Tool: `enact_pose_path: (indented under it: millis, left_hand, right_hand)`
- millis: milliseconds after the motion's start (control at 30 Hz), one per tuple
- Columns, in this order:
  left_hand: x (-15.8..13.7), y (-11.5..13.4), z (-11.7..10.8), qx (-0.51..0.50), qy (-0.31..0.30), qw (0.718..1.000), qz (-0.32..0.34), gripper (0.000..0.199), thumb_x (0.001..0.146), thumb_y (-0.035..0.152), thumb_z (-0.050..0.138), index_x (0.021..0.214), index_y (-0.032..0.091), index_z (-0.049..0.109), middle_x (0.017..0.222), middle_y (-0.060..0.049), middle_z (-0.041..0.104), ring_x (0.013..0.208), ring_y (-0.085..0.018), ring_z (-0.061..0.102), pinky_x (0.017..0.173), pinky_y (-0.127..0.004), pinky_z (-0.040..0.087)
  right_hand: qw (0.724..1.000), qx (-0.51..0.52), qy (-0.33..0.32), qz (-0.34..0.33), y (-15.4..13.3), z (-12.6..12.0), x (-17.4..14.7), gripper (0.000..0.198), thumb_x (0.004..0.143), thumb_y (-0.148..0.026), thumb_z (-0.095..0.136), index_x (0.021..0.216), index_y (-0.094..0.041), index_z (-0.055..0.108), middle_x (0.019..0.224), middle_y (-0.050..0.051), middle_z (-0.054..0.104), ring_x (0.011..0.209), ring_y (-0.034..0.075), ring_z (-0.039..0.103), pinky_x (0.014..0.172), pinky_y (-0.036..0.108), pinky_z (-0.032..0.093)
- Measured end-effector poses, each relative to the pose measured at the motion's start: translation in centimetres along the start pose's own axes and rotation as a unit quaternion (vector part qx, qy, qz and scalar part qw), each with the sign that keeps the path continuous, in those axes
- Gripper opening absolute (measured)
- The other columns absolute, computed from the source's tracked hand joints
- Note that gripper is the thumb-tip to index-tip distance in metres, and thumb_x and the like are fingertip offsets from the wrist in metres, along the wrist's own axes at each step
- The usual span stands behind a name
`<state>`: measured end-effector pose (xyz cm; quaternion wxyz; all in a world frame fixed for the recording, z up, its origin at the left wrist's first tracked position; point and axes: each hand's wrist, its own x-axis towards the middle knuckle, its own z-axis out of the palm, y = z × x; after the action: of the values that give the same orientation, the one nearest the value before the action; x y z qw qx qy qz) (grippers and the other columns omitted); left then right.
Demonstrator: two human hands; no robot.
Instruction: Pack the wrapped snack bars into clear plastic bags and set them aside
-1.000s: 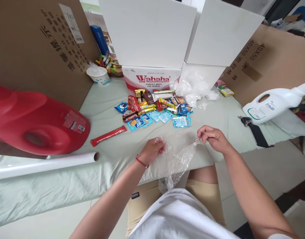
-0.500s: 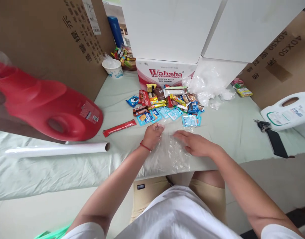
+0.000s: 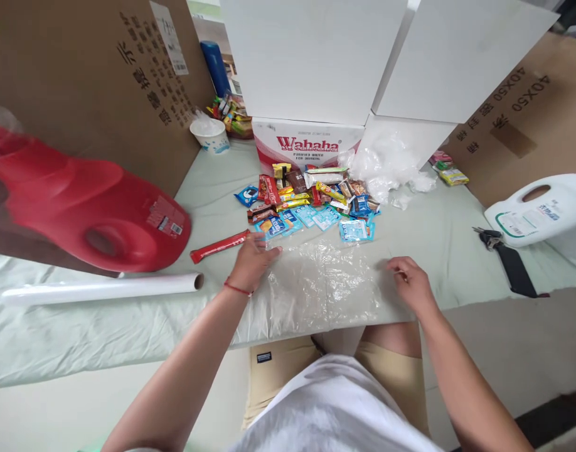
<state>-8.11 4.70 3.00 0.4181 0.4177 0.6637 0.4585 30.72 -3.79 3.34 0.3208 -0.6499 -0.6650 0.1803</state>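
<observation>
A clear plastic bag (image 3: 325, 285) lies flat and crinkled at the table's front edge. My left hand (image 3: 255, 260) is at the bag's left side, thumb apart from the fingers. Its fingertips reach the right end of a red stick-shaped snack packet (image 3: 217, 247); whether they touch it I cannot tell. Right of the bag, my right hand (image 3: 410, 282) hovers with loosely bent fingers and nothing visible in them. Behind the bag lies a pile of wrapped snacks (image 3: 311, 191), with light-blue sachets (image 3: 356, 230) along its front.
A red jug (image 3: 128, 213) and a white roll (image 3: 104, 289) lie on the left. On the right are a white bottle (image 3: 542, 210) and keys with a black strap (image 3: 511, 267). A Wahaba-type carton (image 3: 309, 147), crumpled clear bags (image 3: 386, 166) and a paper cup (image 3: 210, 133) stand behind.
My hands have moved apart: the left went left to the red packet, the right went right, off the bag. The bag now lies spread flatter and wider.
</observation>
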Motion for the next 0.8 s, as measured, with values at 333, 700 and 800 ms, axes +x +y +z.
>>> enact_pose_path:
  millis: [333, 700, 800]
  left_hand:
    - [-4.8, 2.6, 4.5, 0.315, -0.044, 0.870, 0.377, 0.022, 0.097, 0.026, 0.050, 0.101, 0.020, 0.070, 0.105, -0.009, 0.075, 0.104, -0.028, 0.067, 0.093, -0.044, 0.051]
    - [1.3, -2.5, 6.7, 0.392, -0.144, 0.843, 0.338, 0.035, 0.097, 0.024, 0.050, 0.124, 0.017, 0.070, 0.144, -0.012, 0.065, 0.135, -0.032, 0.058, 0.111, -0.054, 0.042]
    - [1.6, -2.4, 6.4, 0.379, -0.157, 0.845, 0.343, 0.034, 0.097, 0.023, 0.048, 0.122, 0.018, 0.072, 0.142, -0.010, 0.067, 0.133, -0.031, 0.059, 0.108, -0.053, 0.044]
  right_hand:
    - [0.981, -0.070, -0.087, -0.158, -6.7, 4.8, -4.6, 0.044, 0.103, -0.030, 0.052, 0.147, -0.025, 0.056, 0.157, 0.012, 0.051, 0.143, 0.031, 0.048, 0.115, 0.055, 0.047]
    - [0.997, -0.041, -0.064, 0.028, -2.0, -0.8, -1.0, 0.035, 0.103, -0.048, 0.048, 0.105, -0.025, 0.074, 0.105, 0.008, 0.077, 0.098, 0.025, 0.072, 0.087, 0.039, 0.058]
    - [0.994, -0.098, -0.048, 0.008, -4.4, -1.0, 7.0, 0.034, 0.102, -0.045, 0.048, 0.099, -0.023, 0.073, 0.087, 0.005, 0.077, 0.078, 0.023, 0.071, 0.073, 0.034, 0.054]
